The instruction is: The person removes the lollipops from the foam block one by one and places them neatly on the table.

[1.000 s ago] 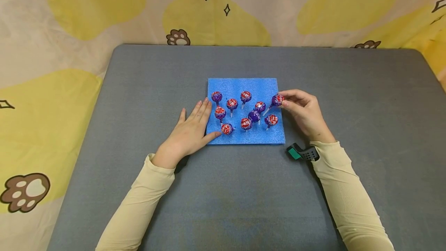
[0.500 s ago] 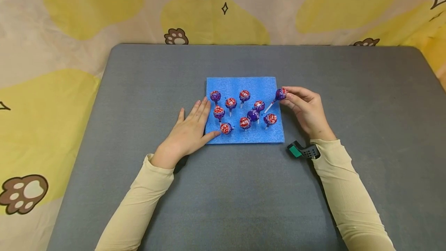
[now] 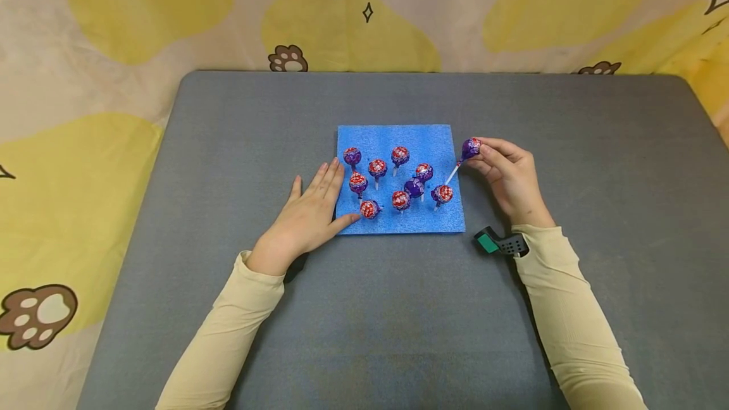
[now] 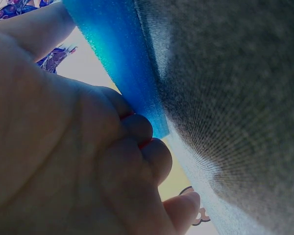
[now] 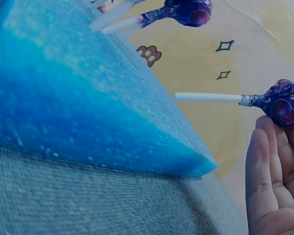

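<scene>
My right hand [image 3: 509, 176] pinches a purple-and-red wrapped lollipop [image 3: 470, 148] by its candy head, beside the right edge of a blue foam board [image 3: 427, 141]. In the right wrist view the held lollipop [image 5: 283, 104] has its whole white stick showing, the bare end clear of the foam [image 5: 63, 112]. My left hand [image 3: 304, 220] lies along the board's left edge, fingers extended and together, thumb on the front left corner. Several more lollipops [image 3: 400, 155] stand in the board on their sticks, some tilted. The left wrist view shows the left hand [image 4: 63, 142] against the foam's side.
A grey table [image 3: 387, 321] carries the board near its middle. Behind hangs a cream-and-yellow cloth [image 3: 455, 11] printed with paws and stars. A black strap with a green piece [image 3: 501, 243] sits at the right wrist.
The right hand has carried its lollipop up and to the right, from over the board's right part to past its edge. The left hand stays put on the board.
</scene>
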`<state>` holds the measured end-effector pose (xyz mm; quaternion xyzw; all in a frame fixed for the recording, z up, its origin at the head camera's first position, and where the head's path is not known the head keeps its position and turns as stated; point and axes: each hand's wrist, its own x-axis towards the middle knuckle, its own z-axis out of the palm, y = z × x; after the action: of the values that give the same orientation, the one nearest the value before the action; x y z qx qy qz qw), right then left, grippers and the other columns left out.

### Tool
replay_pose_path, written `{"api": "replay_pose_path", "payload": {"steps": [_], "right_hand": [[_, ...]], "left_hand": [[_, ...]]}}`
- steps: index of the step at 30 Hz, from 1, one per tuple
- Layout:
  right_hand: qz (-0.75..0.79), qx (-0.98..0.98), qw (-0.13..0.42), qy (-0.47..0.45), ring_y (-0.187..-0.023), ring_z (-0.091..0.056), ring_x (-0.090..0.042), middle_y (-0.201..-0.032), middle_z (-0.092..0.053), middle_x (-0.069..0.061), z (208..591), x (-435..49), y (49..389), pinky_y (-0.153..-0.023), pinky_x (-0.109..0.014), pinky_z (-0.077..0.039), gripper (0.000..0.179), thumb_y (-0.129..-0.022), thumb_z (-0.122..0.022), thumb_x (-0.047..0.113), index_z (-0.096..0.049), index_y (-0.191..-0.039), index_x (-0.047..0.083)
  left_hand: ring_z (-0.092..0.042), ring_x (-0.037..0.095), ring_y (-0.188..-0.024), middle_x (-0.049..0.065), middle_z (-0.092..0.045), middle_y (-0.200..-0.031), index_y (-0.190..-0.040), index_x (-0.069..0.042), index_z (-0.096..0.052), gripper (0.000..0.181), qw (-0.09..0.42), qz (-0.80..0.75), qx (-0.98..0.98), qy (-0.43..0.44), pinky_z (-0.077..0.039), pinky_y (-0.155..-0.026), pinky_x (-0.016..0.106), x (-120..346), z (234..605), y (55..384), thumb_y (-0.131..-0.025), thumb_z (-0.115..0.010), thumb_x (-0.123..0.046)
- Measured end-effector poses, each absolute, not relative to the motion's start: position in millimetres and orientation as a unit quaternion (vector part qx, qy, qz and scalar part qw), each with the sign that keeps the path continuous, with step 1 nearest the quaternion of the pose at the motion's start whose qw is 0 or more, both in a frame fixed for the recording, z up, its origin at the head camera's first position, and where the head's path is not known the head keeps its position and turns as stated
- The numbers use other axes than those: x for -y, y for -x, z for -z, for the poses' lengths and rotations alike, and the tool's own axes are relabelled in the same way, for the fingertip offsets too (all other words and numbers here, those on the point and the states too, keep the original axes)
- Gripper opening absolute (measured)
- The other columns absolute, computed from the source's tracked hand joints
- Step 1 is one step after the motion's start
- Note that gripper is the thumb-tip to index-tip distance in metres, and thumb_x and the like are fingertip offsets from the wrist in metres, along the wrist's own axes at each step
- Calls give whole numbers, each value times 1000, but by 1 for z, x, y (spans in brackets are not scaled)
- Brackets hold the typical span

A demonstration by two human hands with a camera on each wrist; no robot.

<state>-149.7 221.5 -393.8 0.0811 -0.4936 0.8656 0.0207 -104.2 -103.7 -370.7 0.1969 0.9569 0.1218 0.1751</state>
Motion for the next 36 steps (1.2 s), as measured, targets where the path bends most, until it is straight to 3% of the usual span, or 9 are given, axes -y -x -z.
{"api": "replay_pose_path", "payload": {"steps": [27, 36], "right_hand": [[-847, 530, 10, 46, -71, -66, -18, -86, -70, -11, 396, -246, 154, -70, -28, -55, 9, -87, -64, 0, -72, -87, -4], [-791, 608, -38, 54, -75, -67, -15, -89, -70, -6, 389, -250, 167, -71, -25, -54, 10, -89, -64, 4, -74, -88, 2]], "left_hand": [[5, 23, -144, 6, 8, -157, -152, -8, -1, 85, 173, -126, -956, -201, 0, -109, 58, 103, 370, 104, -94, -41, -57], [6, 23, -143, 6, 9, -157, -151, -8, 0, 86, 173, -123, -955, -207, 0, -109, 59, 104, 372, 105, -94, -41, -57]]}}
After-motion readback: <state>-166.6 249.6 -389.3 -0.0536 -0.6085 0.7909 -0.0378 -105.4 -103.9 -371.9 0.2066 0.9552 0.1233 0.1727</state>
